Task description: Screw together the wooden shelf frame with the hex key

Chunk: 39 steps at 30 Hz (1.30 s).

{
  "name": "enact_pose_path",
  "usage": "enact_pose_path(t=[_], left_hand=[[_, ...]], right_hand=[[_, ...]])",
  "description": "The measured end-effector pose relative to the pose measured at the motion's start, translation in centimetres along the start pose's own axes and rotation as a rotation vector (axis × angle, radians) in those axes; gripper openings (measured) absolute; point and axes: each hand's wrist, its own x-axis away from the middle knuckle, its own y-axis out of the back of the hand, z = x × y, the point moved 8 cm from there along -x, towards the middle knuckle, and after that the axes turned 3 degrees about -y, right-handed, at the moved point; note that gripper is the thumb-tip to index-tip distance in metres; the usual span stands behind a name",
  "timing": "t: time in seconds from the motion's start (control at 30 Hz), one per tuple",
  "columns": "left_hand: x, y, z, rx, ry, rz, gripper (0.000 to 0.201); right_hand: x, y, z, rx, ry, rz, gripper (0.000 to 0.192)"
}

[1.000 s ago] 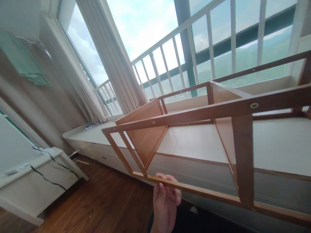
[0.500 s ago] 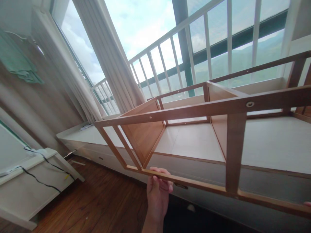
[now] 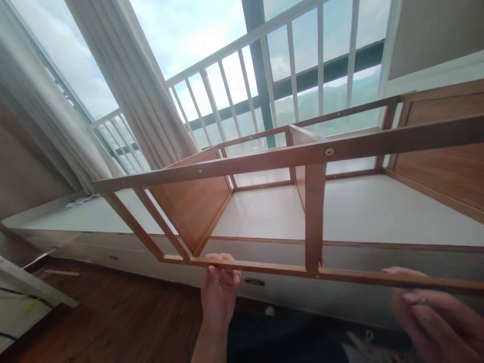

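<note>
A long wooden shelf frame (image 3: 264,160) with brown side panels lies on its side, raised in front of the window seat. My left hand (image 3: 218,290) grips its lower front rail from below, fingers curled over the top edge. At the lower right, my right hand (image 3: 431,312) holds the same rail further along, blurred and partly cut off by the picture's edge. An upright post (image 3: 314,217) joins the upper and lower rails between my two hands.
A white window seat (image 3: 359,212) runs behind the frame, with white railings (image 3: 264,75) and curtains (image 3: 124,85) above it. Dark wooden floor (image 3: 106,322) lies below. A white piece of furniture with black cables (image 3: 15,297) stands at the far left.
The view swung left, so the frame slid right to left across the picture. My right hand came into view on the lower rail. My left hand kept its grip.
</note>
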Motion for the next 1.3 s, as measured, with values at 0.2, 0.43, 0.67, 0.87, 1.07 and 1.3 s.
enact_pose_path(t=[0.2, 0.43, 0.67, 0.87, 1.07, 1.3], left_hand=[[-2.0, -0.2, 1.7, -0.051, 0.038, 0.003, 0.032], [-1.6, -1.8, 4.4, -0.031, 0.111, -0.046, 0.043], [1.4, -9.1, 9.6, -0.114, 0.242, 0.224, 0.04], [1.5, -12.2, 10.7, -0.049, 0.175, 0.157, 0.028], [2.0, -12.3, 10.7, -0.027, 0.078, 0.108, 0.02], [2.9, -13.5, 11.7, 0.086, 0.092, 0.072, 0.027]], right_hand=[[-3.0, -2.2, 1.9, -0.062, 0.016, 0.026, 0.019], [-4.6, -2.6, 1.8, -0.097, 0.071, 0.046, 0.015], [-4.8, -2.7, 2.2, -0.051, 0.176, 0.114, 0.007], [-4.6, -1.2, 1.5, 0.038, 0.207, 0.031, 0.007], [-2.0, -2.6, 3.2, 0.502, 0.514, 0.023, 0.006], [0.6, -9.7, 5.5, 0.625, 0.912, 0.269, 0.041]])
